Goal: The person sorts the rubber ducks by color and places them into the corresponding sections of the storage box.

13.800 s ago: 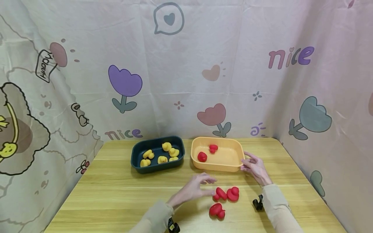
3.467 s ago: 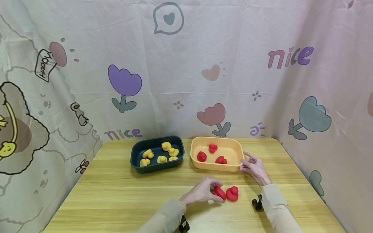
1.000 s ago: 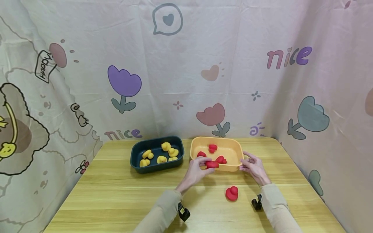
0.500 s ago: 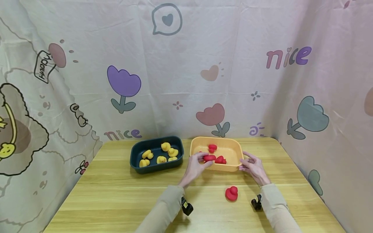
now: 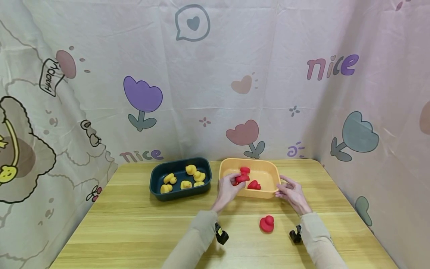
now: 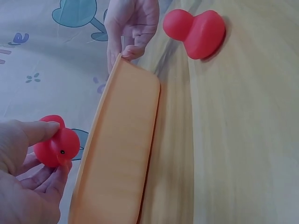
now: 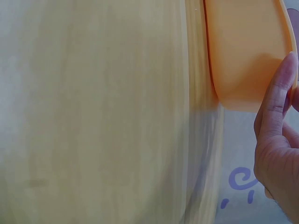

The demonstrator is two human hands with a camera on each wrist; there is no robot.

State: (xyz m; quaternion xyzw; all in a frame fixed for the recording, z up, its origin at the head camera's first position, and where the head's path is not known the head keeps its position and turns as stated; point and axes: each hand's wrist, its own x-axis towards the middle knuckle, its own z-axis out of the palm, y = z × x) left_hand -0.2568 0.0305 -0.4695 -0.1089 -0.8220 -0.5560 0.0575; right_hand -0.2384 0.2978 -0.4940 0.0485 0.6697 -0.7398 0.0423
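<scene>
My left hand (image 5: 227,189) pinches a red rubber duck (image 5: 242,178) between thumb and fingers, over the left part of the pale orange tray (image 5: 260,194). In the left wrist view that duck (image 6: 58,147) is above the tray's rim, its eye showing. My right hand (image 5: 294,195) grips the tray's right end at the rim; the right wrist view shows a finger along the tray's outer wall (image 7: 250,56). Inside the tray lie red ducks, one near the front (image 5: 254,185) and one at the back (image 5: 245,170). My left hand largely hides the tray's left corner.
Another red duck (image 5: 267,224) sits on the wooden table (image 5: 134,231) in front of the tray. Left of the tray stands a dark blue tray (image 5: 181,194) with several yellow ducks (image 5: 191,170). A patterned cloth (image 5: 201,74) hangs behind the table.
The left hand has lifted a red duck from the table and carried it forward over the orange tray. Earlier, another red duck went into that tray. The right hand has stayed at the rim.
</scene>
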